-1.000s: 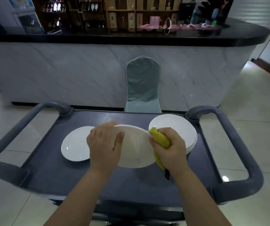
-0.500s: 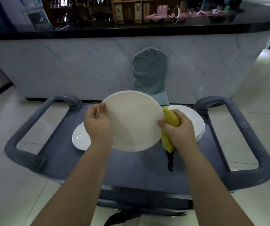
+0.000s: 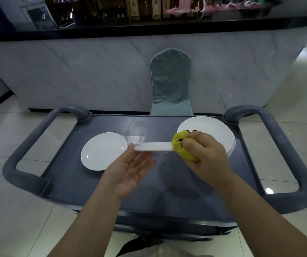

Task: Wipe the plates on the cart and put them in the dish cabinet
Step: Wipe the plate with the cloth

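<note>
I hold a white plate (image 3: 153,146) level above the grey cart (image 3: 111,184), and it shows edge-on. My right hand (image 3: 204,154) grips a bunched yellow cloth (image 3: 179,144) wrapped over the plate's right rim. Palm up with straight fingers, my left hand (image 3: 130,173) lies under the plate's left end, the thumb by its rim. A single white plate (image 3: 103,151) lies on the cart to the left. A stack of white plates (image 3: 211,129) sits at the cart's right rear, partly hidden by my right hand.
The cart has raised loop handles on the left (image 3: 19,164) and right (image 3: 297,164). Behind it stands a covered chair (image 3: 171,84) against a marble-fronted bar counter (image 3: 93,71) with a dark top. Tiled floor surrounds the cart. No dish cabinet is in view.
The plate has gone from tilted up facing me to flat and edge-on. My left hand let go of its rim and opened palm up beneath it. My right hand kept the cloth on the right rim.
</note>
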A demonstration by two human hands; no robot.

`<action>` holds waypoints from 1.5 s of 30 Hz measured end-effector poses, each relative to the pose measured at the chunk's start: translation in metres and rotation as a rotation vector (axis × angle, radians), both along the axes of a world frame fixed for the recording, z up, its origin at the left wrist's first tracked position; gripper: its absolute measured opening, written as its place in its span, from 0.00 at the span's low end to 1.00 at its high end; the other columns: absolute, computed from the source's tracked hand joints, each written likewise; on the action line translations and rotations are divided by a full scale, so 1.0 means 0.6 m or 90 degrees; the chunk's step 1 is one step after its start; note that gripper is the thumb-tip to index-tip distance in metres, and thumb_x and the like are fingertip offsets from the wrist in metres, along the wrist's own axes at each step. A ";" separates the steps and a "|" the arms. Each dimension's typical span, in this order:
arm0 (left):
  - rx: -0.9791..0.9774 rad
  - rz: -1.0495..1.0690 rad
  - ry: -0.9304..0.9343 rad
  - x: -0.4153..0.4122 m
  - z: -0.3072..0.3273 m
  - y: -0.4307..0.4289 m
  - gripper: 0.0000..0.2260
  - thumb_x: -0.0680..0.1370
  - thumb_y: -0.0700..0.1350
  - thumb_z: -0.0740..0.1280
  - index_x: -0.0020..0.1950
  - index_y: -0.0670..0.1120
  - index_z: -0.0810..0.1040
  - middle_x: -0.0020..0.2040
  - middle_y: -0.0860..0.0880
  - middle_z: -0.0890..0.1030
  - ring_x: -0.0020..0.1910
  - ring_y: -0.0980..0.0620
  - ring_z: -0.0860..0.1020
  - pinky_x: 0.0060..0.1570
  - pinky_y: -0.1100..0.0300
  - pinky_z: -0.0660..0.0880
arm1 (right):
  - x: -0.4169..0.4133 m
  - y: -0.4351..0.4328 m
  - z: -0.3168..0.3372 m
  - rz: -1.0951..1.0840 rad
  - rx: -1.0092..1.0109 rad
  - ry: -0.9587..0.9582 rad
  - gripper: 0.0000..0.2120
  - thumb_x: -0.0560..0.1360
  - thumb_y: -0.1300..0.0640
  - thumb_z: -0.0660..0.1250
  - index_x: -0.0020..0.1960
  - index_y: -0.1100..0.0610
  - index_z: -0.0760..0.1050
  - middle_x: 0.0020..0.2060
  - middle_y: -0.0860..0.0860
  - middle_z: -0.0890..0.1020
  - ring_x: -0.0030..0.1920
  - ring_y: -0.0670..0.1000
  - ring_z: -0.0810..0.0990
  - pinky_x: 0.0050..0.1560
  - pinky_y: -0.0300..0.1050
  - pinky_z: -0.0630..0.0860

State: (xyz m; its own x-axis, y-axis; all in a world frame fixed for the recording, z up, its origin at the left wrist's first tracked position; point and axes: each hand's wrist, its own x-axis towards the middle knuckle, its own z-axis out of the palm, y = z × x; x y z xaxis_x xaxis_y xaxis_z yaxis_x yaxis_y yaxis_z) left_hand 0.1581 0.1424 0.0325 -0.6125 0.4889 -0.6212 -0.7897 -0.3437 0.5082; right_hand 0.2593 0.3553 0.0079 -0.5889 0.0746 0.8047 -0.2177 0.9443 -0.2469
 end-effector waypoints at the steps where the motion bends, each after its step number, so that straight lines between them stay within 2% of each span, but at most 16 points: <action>1: -0.006 0.011 0.008 -0.001 0.007 0.005 0.09 0.79 0.41 0.66 0.54 0.35 0.77 0.45 0.38 0.84 0.42 0.43 0.85 0.35 0.51 0.82 | -0.004 -0.004 -0.004 0.003 0.042 0.011 0.09 0.78 0.57 0.68 0.44 0.61 0.82 0.45 0.56 0.81 0.40 0.57 0.77 0.45 0.46 0.76; 3: -0.029 0.027 -0.005 -0.010 0.011 0.007 0.05 0.79 0.33 0.62 0.51 0.34 0.76 0.39 0.39 0.84 0.34 0.45 0.84 0.29 0.55 0.81 | -0.006 -0.007 -0.011 0.020 0.097 0.004 0.07 0.78 0.56 0.68 0.46 0.59 0.82 0.46 0.57 0.82 0.40 0.58 0.78 0.45 0.47 0.76; 5: -0.021 0.027 -0.003 -0.013 0.010 0.001 0.06 0.78 0.31 0.61 0.53 0.34 0.76 0.40 0.39 0.84 0.34 0.46 0.84 0.28 0.56 0.81 | 0.002 0.003 -0.021 0.070 0.094 -0.051 0.05 0.76 0.57 0.70 0.52 0.55 0.79 0.51 0.56 0.81 0.44 0.58 0.78 0.47 0.47 0.75; 9: -0.005 -0.001 0.130 -0.004 -0.003 -0.011 0.12 0.78 0.31 0.60 0.58 0.40 0.77 0.49 0.43 0.85 0.44 0.47 0.85 0.38 0.55 0.82 | 0.007 0.047 -0.004 0.135 -0.096 -0.161 0.14 0.73 0.52 0.73 0.57 0.52 0.76 0.54 0.51 0.77 0.53 0.49 0.77 0.55 0.47 0.75; 13: 0.062 -0.010 0.187 0.006 -0.003 -0.007 0.15 0.72 0.32 0.64 0.57 0.43 0.77 0.54 0.43 0.83 0.48 0.45 0.84 0.44 0.50 0.82 | -0.085 0.035 0.068 -0.024 -0.285 -0.122 0.24 0.70 0.51 0.76 0.63 0.54 0.74 0.56 0.50 0.76 0.53 0.40 0.70 0.57 0.27 0.65; 14: 0.082 -0.006 0.190 0.006 -0.003 -0.005 0.15 0.71 0.33 0.64 0.57 0.43 0.77 0.55 0.43 0.83 0.48 0.45 0.84 0.45 0.48 0.82 | -0.109 0.009 0.082 -0.005 -0.319 -0.150 0.27 0.70 0.50 0.75 0.65 0.53 0.71 0.57 0.48 0.74 0.54 0.40 0.69 0.57 0.28 0.64; 17: 0.100 0.045 0.201 -0.010 -0.005 -0.009 0.17 0.72 0.35 0.65 0.60 0.43 0.75 0.57 0.42 0.82 0.49 0.45 0.83 0.45 0.49 0.82 | -0.126 -0.084 0.075 0.097 -0.234 -0.225 0.29 0.69 0.45 0.67 0.66 0.55 0.67 0.58 0.47 0.72 0.56 0.46 0.68 0.61 0.42 0.65; 20: 0.050 0.088 0.223 -0.021 -0.016 -0.023 0.10 0.78 0.36 0.61 0.58 0.43 0.76 0.55 0.42 0.82 0.47 0.46 0.83 0.39 0.54 0.82 | -0.088 -0.101 0.018 0.180 -0.082 -0.187 0.26 0.69 0.53 0.71 0.66 0.55 0.69 0.68 0.51 0.72 0.62 0.53 0.71 0.66 0.47 0.67; 22: -0.009 0.067 0.254 -0.015 -0.026 -0.030 0.08 0.80 0.37 0.60 0.56 0.43 0.77 0.51 0.44 0.82 0.45 0.48 0.82 0.38 0.56 0.82 | -0.072 -0.074 -0.018 0.143 -0.125 -0.131 0.25 0.68 0.53 0.72 0.64 0.53 0.72 0.68 0.49 0.74 0.62 0.52 0.73 0.66 0.48 0.68; 26: -0.062 0.030 0.309 0.011 -0.033 -0.017 0.07 0.80 0.34 0.60 0.53 0.42 0.77 0.43 0.48 0.83 0.42 0.52 0.82 0.43 0.55 0.82 | -0.115 -0.071 -0.010 -0.088 -0.383 -0.046 0.18 0.70 0.50 0.71 0.59 0.49 0.77 0.63 0.47 0.77 0.60 0.53 0.73 0.66 0.41 0.62; 28: -0.061 0.070 0.314 0.008 -0.028 -0.016 0.07 0.80 0.34 0.60 0.51 0.41 0.77 0.42 0.47 0.84 0.41 0.51 0.82 0.39 0.56 0.82 | -0.140 -0.113 0.010 -0.073 -0.314 -0.036 0.16 0.71 0.51 0.70 0.58 0.52 0.79 0.63 0.51 0.77 0.61 0.51 0.71 0.66 0.48 0.63; 31: -0.011 0.120 0.298 -0.017 -0.019 -0.035 0.07 0.80 0.36 0.60 0.52 0.41 0.77 0.47 0.44 0.84 0.43 0.49 0.83 0.39 0.56 0.82 | -0.117 -0.154 0.001 0.084 -0.117 -0.056 0.16 0.70 0.55 0.71 0.58 0.53 0.80 0.65 0.53 0.76 0.59 0.57 0.72 0.65 0.48 0.65; 33: -0.003 0.113 0.293 -0.024 -0.016 -0.048 0.08 0.81 0.37 0.59 0.54 0.42 0.78 0.48 0.45 0.84 0.44 0.50 0.83 0.40 0.57 0.82 | -0.080 -0.136 -0.026 0.105 -0.037 -0.056 0.16 0.67 0.60 0.73 0.55 0.54 0.81 0.64 0.53 0.77 0.56 0.59 0.73 0.63 0.48 0.69; 39: -0.064 0.028 0.351 0.018 -0.022 -0.036 0.06 0.79 0.33 0.61 0.49 0.40 0.76 0.38 0.49 0.84 0.39 0.54 0.83 0.37 0.59 0.81 | -0.119 -0.081 0.003 -0.159 -0.300 0.003 0.15 0.68 0.57 0.70 0.55 0.55 0.82 0.62 0.53 0.77 0.57 0.57 0.73 0.63 0.49 0.68; 41: -0.055 0.044 0.344 0.011 -0.020 -0.038 0.05 0.79 0.34 0.61 0.49 0.40 0.76 0.40 0.48 0.84 0.40 0.51 0.83 0.37 0.58 0.81 | -0.140 -0.135 0.034 -0.100 -0.246 0.017 0.15 0.67 0.58 0.72 0.54 0.55 0.82 0.61 0.54 0.78 0.57 0.58 0.73 0.65 0.46 0.65; 45: -0.026 0.085 0.337 -0.015 -0.006 -0.065 0.07 0.75 0.38 0.64 0.52 0.40 0.77 0.46 0.43 0.83 0.43 0.47 0.82 0.38 0.56 0.82 | -0.073 -0.191 -0.016 0.067 -0.056 -0.004 0.10 0.70 0.60 0.71 0.52 0.54 0.83 0.62 0.53 0.78 0.55 0.60 0.73 0.61 0.51 0.69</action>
